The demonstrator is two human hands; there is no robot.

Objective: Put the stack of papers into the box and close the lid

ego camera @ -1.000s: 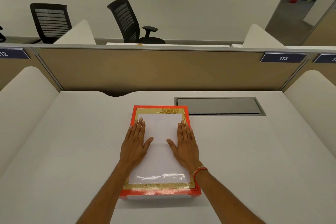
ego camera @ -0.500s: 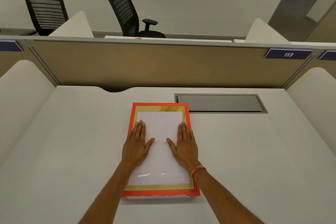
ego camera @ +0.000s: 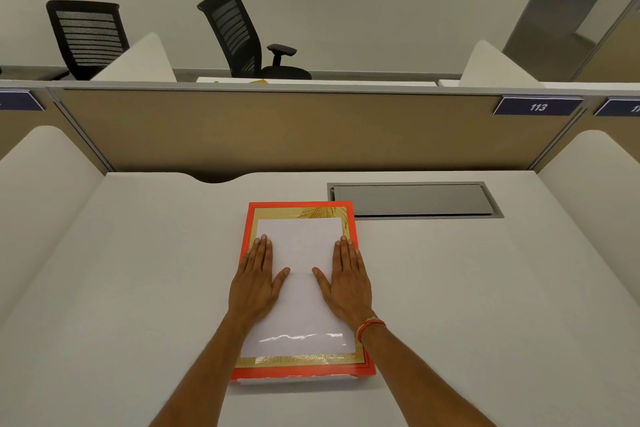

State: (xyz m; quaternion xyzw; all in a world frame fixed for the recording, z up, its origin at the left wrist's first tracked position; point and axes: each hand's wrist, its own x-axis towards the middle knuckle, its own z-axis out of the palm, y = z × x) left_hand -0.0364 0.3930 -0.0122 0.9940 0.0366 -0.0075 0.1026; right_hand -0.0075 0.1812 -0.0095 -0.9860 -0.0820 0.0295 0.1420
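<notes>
A flat box with an orange-red rim and a gold border (ego camera: 360, 371) lies on the white desk in front of me. A glossy white rectangle (ego camera: 300, 243) fills its top; I cannot tell whether this is the lid's panel or a paper sheet. My left hand (ego camera: 257, 282) lies flat, palm down, on the left side of the white rectangle. My right hand (ego camera: 346, 282), with an orange thread at the wrist, lies flat on the right side. Both hands have fingers together, thumbs out, and grip nothing.
A grey metal cable hatch (ego camera: 414, 199) is set into the desk just behind and right of the box. A tan partition (ego camera: 277, 128) closes the back, white rounded dividers (ego camera: 38, 191) flank the sides. Black office chairs (ego camera: 239, 35) stand beyond.
My hands have slid slightly apart toward the side edges of the white rectangle. The camera has shifted a little; the box has stayed in place.
</notes>
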